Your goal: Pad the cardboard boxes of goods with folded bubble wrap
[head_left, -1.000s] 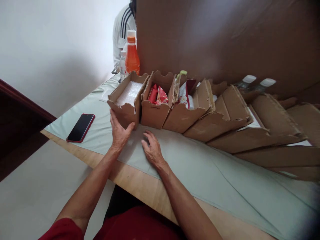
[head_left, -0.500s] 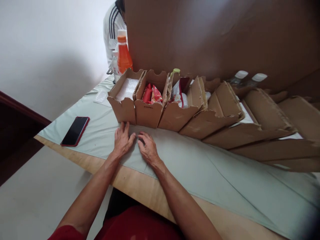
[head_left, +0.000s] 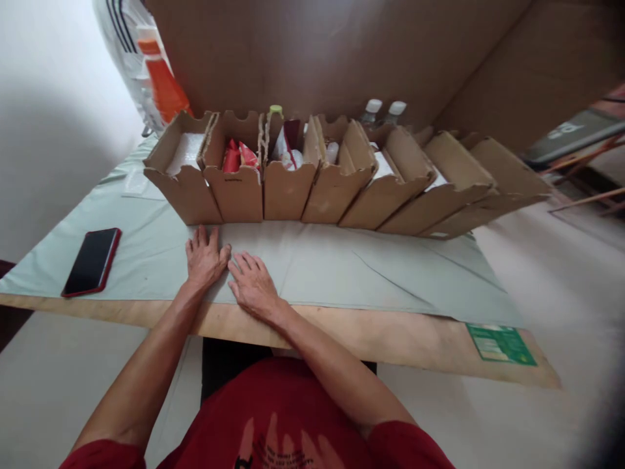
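My left hand (head_left: 204, 256) and my right hand (head_left: 254, 283) lie flat, side by side, on the pale green cloth (head_left: 342, 267) that covers the table. Both have their fingers stretched out and hold nothing. Just beyond the fingertips stands a row of several open cardboard boxes (head_left: 288, 189). The leftmost box (head_left: 181, 176) has a white sheet in it. The box beside it (head_left: 234, 179) holds red packets, and the third (head_left: 288, 172) holds a white and red packet.
A red-edged phone (head_left: 92, 261) lies face up at the left on the cloth. An orange bottle (head_left: 163, 81) and a person in a white striped jacket (head_left: 120, 26) are behind the boxes. A tall cardboard wall (head_left: 317, 52) rises at the back. A green label (head_left: 500, 343) sits on the wooden table edge.
My left hand let go of the leftmost box and came down flat on the cloth beside the right hand. The view swung to the right and shows the whole row.
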A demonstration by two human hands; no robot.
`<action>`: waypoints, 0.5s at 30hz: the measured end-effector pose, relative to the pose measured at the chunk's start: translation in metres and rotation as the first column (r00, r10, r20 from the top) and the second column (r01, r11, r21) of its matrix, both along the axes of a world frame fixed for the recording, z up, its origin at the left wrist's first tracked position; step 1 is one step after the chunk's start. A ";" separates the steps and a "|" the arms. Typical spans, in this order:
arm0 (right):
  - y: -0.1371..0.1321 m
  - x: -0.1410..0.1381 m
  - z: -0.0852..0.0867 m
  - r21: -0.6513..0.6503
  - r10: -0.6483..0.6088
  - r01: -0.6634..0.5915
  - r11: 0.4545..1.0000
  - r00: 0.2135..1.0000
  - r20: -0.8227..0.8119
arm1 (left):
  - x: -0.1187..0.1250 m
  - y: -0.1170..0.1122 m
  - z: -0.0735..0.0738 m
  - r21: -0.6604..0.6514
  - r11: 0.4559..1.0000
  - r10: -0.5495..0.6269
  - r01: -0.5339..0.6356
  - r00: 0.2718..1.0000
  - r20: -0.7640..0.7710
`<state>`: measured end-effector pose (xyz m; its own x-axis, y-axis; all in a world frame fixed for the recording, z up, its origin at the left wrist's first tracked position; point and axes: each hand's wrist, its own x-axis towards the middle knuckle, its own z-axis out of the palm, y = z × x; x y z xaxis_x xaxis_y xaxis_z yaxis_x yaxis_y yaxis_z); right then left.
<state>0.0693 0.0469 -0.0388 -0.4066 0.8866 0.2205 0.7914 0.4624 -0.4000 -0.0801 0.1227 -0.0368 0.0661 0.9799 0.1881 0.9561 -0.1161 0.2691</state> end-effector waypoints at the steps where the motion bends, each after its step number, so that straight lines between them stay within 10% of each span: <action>1: -0.013 0.003 -0.001 0.017 -0.001 0.000 1.000 1.000 0.029 | 0.000 -0.004 0.000 -0.003 1.000 -0.020 0.019 0.999 -0.030; 10: -0.124 0.049 0.006 0.016 0.002 -0.002 1.000 1.000 0.011 | -0.005 -0.052 0.000 -0.039 0.980 -0.199 0.195 0.950 -0.241; 15: -0.151 0.124 0.011 0.022 -0.384 0.386 0.922 0.921 -0.073 | -0.006 -0.068 -0.001 -0.044 0.975 -0.221 0.218 0.937 -0.269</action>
